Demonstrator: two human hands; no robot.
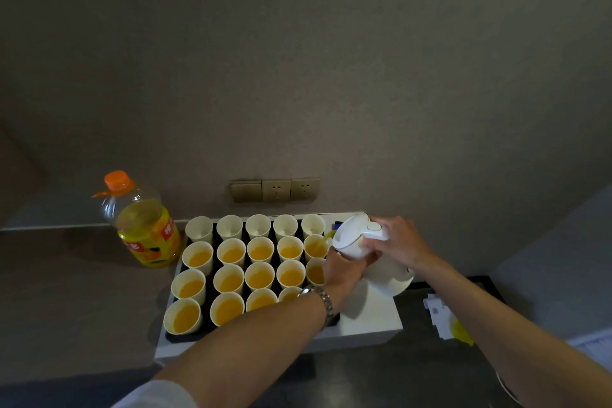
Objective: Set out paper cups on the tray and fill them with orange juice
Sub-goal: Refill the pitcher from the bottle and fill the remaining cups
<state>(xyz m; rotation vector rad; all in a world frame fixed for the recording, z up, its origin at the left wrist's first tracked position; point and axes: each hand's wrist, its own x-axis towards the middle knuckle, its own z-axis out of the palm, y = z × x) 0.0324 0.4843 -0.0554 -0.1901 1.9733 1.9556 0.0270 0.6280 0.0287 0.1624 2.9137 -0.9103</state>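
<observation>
A black tray (pixel 172 336) carries several white paper cups in rows. The back row of cups (pixel 257 226) stands empty, while the rows in front hold orange juice (pixel 260 278). A white kettle (pixel 367 252) is tilted to the left, and juice streams from its spout into the right-hand cup of the second row (pixel 314 247). My right hand (pixel 399 242) grips the kettle's handle at the top. My left hand (pixel 344 270), with a metal watch on the wrist, holds the kettle's body from below and hides the tray's front right cups.
A large orange juice bottle (pixel 145 225) with an orange cap stands left of the tray on the grey counter. The tray sits on a white board (pixel 367 321). Wall sockets (pixel 276 189) are behind. Papers and a yellow object (pixel 447 318) lie at the right.
</observation>
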